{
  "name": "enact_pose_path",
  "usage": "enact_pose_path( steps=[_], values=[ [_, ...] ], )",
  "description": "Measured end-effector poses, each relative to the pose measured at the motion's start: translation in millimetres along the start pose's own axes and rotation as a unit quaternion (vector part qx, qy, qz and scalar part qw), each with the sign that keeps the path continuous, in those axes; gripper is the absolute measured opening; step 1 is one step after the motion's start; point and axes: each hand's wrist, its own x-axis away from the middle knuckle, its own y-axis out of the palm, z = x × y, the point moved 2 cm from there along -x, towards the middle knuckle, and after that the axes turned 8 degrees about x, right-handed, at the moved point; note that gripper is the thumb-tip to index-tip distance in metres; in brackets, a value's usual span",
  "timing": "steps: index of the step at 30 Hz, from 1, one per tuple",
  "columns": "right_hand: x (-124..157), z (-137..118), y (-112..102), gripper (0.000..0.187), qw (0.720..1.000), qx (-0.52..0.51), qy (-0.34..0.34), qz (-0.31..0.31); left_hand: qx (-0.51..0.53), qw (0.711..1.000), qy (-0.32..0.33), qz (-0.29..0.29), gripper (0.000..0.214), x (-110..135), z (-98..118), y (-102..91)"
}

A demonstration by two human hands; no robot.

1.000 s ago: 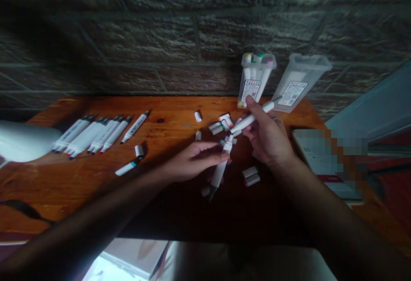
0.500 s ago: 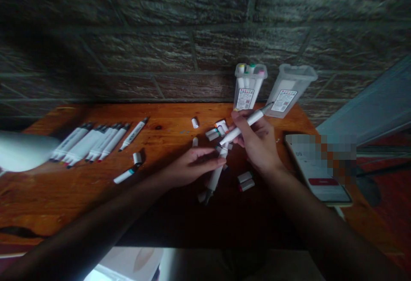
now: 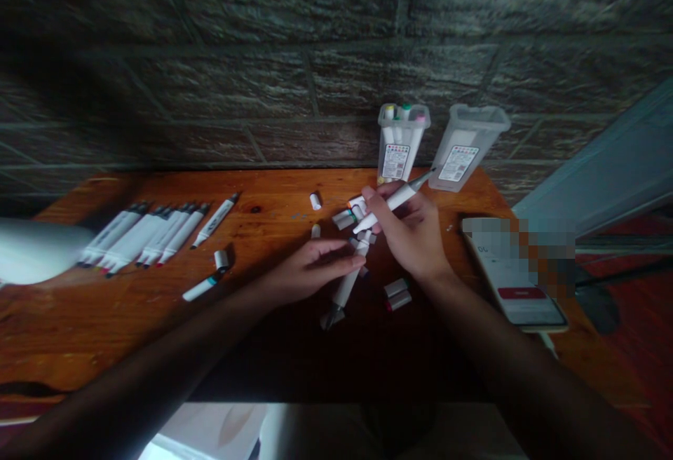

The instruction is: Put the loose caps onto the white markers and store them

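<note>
My right hand (image 3: 413, 235) is closed round a white marker (image 3: 395, 198) that slants up to the right, its dark tip bare. My left hand (image 3: 310, 271) lies low over the wooden table (image 3: 263, 320), fingers stretched toward a second white marker (image 3: 344, 288) lying on the table; the fingertips touch or nearly touch its upper end. Several loose caps (image 3: 344, 219) lie scattered around both hands, with two more caps (image 3: 397, 294) below my right wrist.
A row of several uncapped markers (image 3: 150, 234) lies at the left, with one marker and a cap (image 3: 206, 282) beside it. Two clear plastic marker boxes (image 3: 402, 143) (image 3: 467, 148) stand by the brick wall. A phone (image 3: 518, 281) lies at the right, a white object (image 3: 36, 249) at far left.
The view has shifted slightly. My right hand with its marker has drifted a little left and down toward the caps; my left hand stays by the lying marker.
</note>
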Motion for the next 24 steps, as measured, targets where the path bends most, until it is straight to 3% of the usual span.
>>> enact_pose_path(
  steps=[19,24],
  values=[
    [-2.1,3.8,-2.2,0.028,0.998,-0.034,0.025,0.044,0.025,0.999,-0.009,0.020,0.033,-1.7,-2.7,-1.9],
    [-4.0,1.5,-8.7,0.033,0.992,-0.061,0.086,0.067,0.032,0.998,-0.015,0.051,0.033,-1.5,-0.7,-1.4]
  ],
)
